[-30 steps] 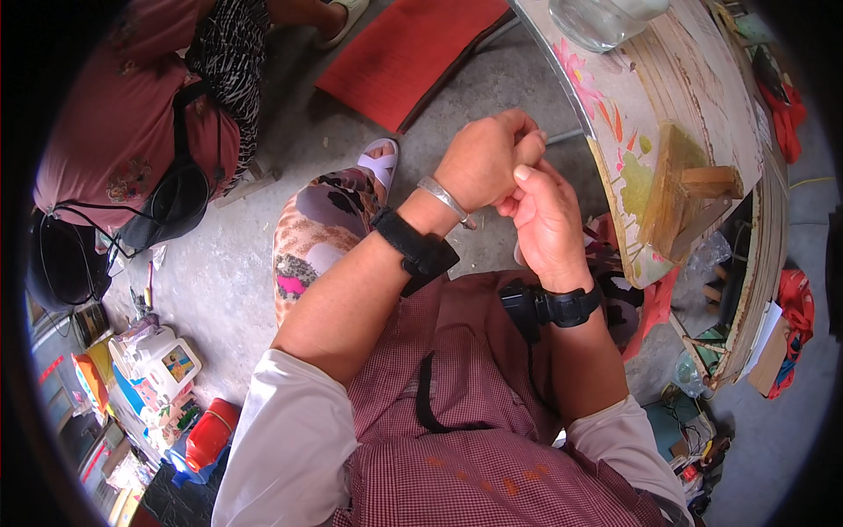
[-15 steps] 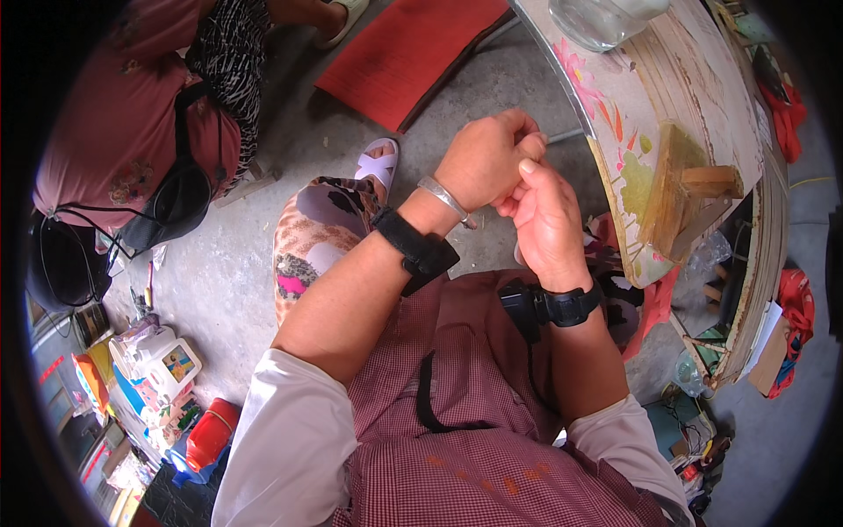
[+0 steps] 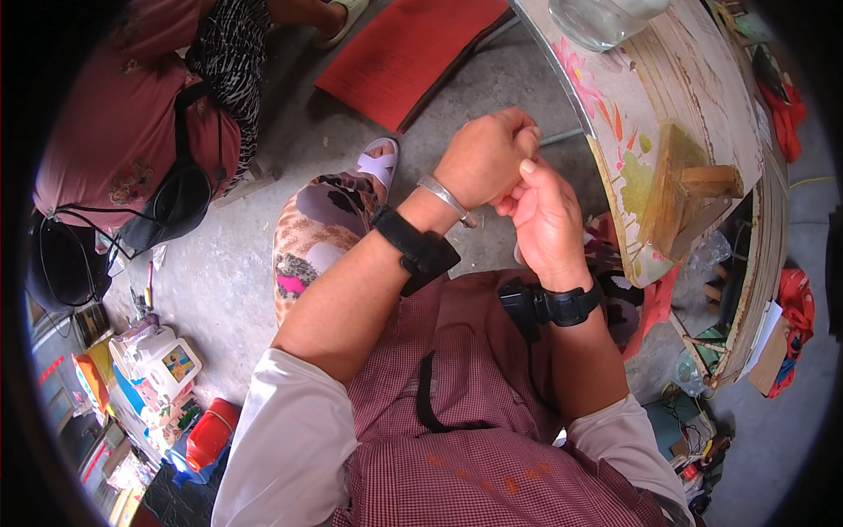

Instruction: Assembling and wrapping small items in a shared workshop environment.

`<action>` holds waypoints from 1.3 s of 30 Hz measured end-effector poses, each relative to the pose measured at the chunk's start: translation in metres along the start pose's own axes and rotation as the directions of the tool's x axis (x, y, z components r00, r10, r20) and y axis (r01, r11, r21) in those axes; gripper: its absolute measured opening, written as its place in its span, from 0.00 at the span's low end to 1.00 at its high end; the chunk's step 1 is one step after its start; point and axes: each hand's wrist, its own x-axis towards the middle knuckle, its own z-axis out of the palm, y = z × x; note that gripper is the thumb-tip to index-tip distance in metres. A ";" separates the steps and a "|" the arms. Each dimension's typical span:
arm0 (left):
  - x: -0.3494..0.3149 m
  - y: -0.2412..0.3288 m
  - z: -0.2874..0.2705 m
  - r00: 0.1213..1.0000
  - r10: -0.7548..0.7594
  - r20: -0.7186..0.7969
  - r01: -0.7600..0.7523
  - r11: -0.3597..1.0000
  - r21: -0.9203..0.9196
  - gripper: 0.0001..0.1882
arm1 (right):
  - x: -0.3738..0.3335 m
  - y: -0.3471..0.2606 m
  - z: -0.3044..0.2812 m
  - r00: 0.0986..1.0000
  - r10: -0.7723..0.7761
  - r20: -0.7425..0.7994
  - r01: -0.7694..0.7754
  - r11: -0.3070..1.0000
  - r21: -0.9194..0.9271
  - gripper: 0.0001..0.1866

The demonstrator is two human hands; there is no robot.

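Note:
Above my lap, my left hand (image 3: 488, 160) and my right hand (image 3: 550, 224) meet. The left fingers curl inward in a closed grip, with the back of that hand facing up. My right thumb presses at the left fingers, and the other right fingers are bent beneath. Whatever lies between the fingertips is too small or too hidden to make out. A silver bangle (image 3: 446, 200) and a black strap (image 3: 416, 250) circle my left wrist. On the right wrist sits another black strap with a small box (image 3: 562, 306). A checked apron (image 3: 457, 378) covers my lap.
To the right stands a worn table (image 3: 606, 132) bearing a wooden block stand (image 3: 672, 198) and a clear container (image 3: 597, 25). A red board (image 3: 408, 61) lies ahead. Another person in a pink top (image 3: 132, 140) is at the left. Jugs and a red bottle (image 3: 211, 435) stand at lower left.
The left fingertips have drawn in slightly toward the right thumb. Both arms and everything around stay practically where they were.

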 end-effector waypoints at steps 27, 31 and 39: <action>-0.003 0.006 -0.001 0.999 -0.027 0.041 0.028 0.999 -0.031 0.12 | 0.000 -0.001 0.000 1.000 -0.002 -0.017 0.002 1.000 -0.001 0.11; -0.002 0.002 0.000 1.000 0.007 0.017 -0.006 0.999 -0.042 0.11 | 0.000 -0.001 0.001 1.000 -0.007 -0.016 0.006 1.000 -0.020 0.13; 0.000 0.002 0.000 1.000 0.027 -0.016 -0.027 1.000 -0.010 0.11 | 0.000 -0.001 0.000 1.000 -0.001 0.011 0.001 1.000 -0.008 0.14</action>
